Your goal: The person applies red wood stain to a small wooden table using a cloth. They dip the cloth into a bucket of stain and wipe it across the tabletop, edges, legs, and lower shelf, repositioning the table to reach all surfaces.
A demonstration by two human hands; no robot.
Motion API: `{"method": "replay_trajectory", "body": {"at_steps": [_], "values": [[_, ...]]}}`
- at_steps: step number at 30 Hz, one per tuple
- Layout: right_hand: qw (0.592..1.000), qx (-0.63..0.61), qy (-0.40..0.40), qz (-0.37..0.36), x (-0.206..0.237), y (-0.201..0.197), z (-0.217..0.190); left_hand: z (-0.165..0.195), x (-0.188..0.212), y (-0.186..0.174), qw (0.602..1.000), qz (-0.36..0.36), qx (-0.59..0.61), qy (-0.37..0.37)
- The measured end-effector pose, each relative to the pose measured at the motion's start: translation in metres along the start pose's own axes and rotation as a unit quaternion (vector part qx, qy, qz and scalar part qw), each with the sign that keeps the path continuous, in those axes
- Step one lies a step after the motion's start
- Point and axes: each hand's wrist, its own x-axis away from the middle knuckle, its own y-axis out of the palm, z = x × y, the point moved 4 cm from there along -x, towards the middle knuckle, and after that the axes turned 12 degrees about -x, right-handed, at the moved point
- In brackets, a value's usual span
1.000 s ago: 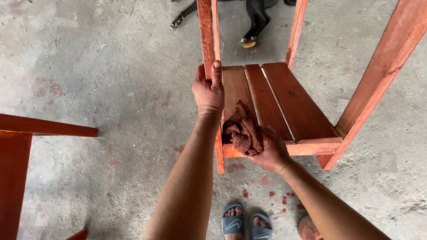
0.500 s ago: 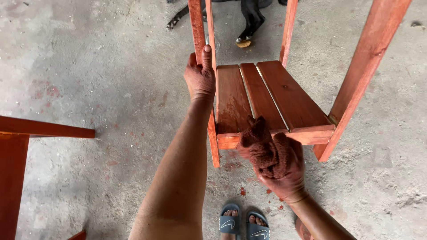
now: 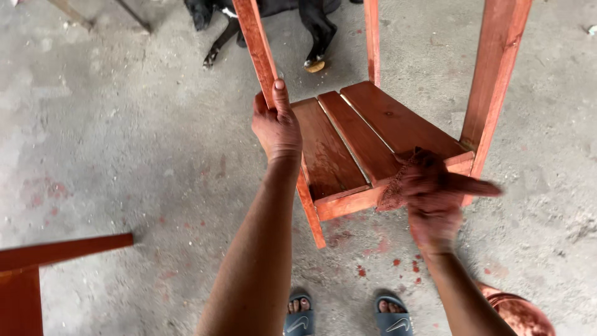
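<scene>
Head view, looking down at a concrete floor (image 3: 124, 155).

Item: red-brown wooden stool frame (image 3: 367, 137), turned so that its three-slat seat faced the camera and its legs ran up toward the top of the frame. It stood at centre right, between the two hands.

Left hand (image 3: 277, 124): closed around the near left leg (image 3: 261, 50) of the stool, thumb pointing up along the wood, fingers wrapped behind it. Grip firm; the leg passed on below the wrist toward the floor.

Right hand (image 3: 432, 199): stained the same red-brown, closed on a bunched stained rag (image 3: 398, 186). The rag was pressed to the front rail (image 3: 348, 202) of the seat, at the rail's right end, close to the right-hand leg (image 3: 494, 81). One finger or a fold of the cloth stuck out to the right; which of the two could not be told through the blur.

Seat slats (image 3: 326, 149): glossy and wet-looking on the left board.

Floor: red spots and smears under the stool (image 3: 398, 261).

Also recorded: two feet in grey slide sandals (image 3: 298, 317) at the bottom edge; a red-stained round vessel (image 3: 522, 314) at the lower right corner; part of another red-brown wooden piece (image 3: 37, 267) at lower left; a black dog (image 3: 298, 12) lying at the top, only legs and belly in view.
</scene>
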Motion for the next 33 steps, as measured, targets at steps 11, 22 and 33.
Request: {"method": "replay_trajectory", "body": {"at_steps": [11,22,33], "values": [[0.984,0.15,0.021,0.091,-0.028,-0.041,0.022,0.006,0.001,0.013,0.998,-0.002,-0.06,-0.001],[0.841,0.487,-0.234,0.006,0.01,0.007,0.059,0.005,-0.003,0.012,0.999,-0.032,0.007,-0.022],[0.644,0.688,-0.296,-0.158,-0.007,0.041,0.019,0.018,-0.009,-0.002,0.994,-0.044,-0.055,-0.082]]}}
